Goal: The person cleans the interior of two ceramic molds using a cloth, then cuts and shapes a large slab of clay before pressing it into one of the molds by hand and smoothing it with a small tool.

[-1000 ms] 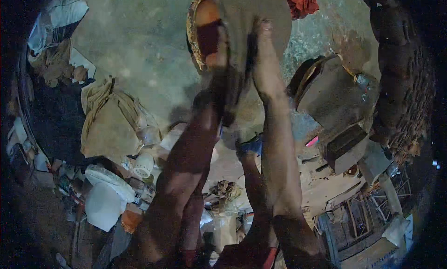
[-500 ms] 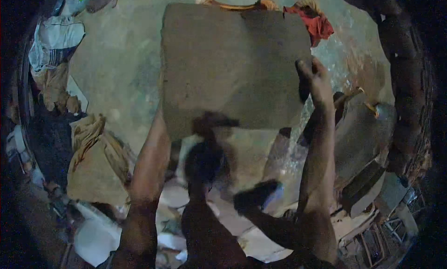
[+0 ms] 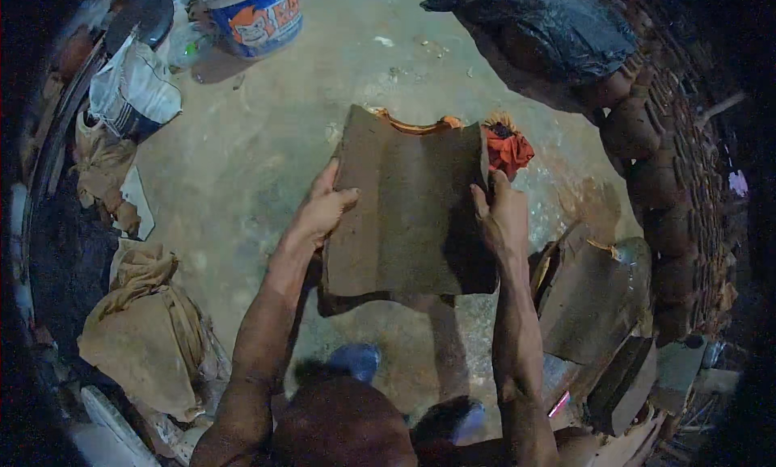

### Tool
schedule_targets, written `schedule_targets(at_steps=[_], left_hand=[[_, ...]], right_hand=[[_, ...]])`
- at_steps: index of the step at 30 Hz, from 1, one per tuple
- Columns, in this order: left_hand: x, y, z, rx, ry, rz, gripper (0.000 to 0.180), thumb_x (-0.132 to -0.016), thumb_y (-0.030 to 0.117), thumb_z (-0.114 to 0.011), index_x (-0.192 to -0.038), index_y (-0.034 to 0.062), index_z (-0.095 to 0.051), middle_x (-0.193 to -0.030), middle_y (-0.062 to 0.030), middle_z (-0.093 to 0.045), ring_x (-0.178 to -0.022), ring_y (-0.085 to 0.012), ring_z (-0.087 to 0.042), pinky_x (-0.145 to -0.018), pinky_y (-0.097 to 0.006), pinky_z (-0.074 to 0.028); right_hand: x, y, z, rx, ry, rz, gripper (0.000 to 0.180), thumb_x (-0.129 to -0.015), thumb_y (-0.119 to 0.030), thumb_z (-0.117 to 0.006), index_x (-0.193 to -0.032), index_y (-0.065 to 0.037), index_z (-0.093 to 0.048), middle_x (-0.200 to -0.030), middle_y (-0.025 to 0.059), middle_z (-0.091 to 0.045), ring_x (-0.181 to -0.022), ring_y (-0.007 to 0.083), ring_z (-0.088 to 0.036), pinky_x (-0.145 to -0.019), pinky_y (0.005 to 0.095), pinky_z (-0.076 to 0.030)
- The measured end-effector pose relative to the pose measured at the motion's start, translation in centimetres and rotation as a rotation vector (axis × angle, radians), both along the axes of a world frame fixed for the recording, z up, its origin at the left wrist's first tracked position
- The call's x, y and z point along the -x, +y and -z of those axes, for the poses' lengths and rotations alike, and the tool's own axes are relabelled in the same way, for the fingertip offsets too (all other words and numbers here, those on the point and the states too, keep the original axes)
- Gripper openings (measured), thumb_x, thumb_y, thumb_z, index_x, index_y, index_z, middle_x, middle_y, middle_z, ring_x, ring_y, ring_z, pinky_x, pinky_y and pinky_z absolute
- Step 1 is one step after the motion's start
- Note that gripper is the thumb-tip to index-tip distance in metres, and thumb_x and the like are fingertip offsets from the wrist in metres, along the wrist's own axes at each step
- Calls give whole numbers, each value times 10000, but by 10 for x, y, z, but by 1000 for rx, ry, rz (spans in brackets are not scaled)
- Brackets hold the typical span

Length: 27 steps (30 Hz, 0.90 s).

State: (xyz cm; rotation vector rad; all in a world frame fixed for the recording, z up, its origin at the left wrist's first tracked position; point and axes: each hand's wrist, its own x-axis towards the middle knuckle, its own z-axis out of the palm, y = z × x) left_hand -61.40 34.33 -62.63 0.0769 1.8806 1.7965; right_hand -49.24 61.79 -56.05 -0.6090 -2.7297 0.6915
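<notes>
A grey-brown, wavy roof tile [image 3: 420, 204] is held out before me, above the floor. My left hand [image 3: 323, 208] grips its left edge, thumb on the upper face and fingers curled out of sight beneath. On the right edge my right hand [image 3: 505, 216] is closed too, its thumb along the side. Just past the tile's far edge shows an orange curved band [image 3: 424, 128], partly hidden by the tile. Beside the far right corner lies a crumpled red cloth [image 3: 511, 150].
More curved tiles [image 3: 598, 297] lean at the right, near a long row of dark stacked pieces [image 3: 655, 160]. A white and blue bucket [image 3: 259, 23] stands far left, a black plastic bag [image 3: 541, 31] far right. A tan cloth [image 3: 145, 330] lies at the left.
The tile looks smaller and farther from me, and its curved profile now shows. My left hand, hidden behind it before, is visible on its edge. The bucket and black bag have come into view.
</notes>
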Motion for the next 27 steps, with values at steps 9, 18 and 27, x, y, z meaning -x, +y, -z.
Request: schedule_targets(at_steps=[9, 18, 27], left_hand=[[43, -7, 3, -105, -13, 38, 736, -929, 15, -547, -1593, 32, -232, -1458, -162, -509, -1205, -264, -575, -1017, -383, -462], [19, -2, -14, 521, 439, 22, 698, -897, 268, -718, -1455, -47, -442, -1327, -251, -618, -1210, -355, -620, -1001, -441, -495], [22, 5, -1, 318, 495, 168, 639, -939, 92, -591, -1516, -21, -341, -1507, -308, -420, -1379, -439, -453, -1105, -474, -413]], right_hand=[[19, -7, 3, -21, 125, 5, 354, -927, -230, -684, -1144, 42, -614, -889, 278, -685, -874, 469, -674, -729, 478, -514], [-12, 18, 37, 110, -43, -20, 667, -972, -387, -655, -1469, 13, -460, -1212, 280, -671, -1109, 360, -678, -915, 421, -521], [-24, 6, 58, 101, 217, -165, 794, -924, -19, -585, -1614, -81, -198, -1592, 227, -354, -1447, 363, -393, -1166, 423, -354]])
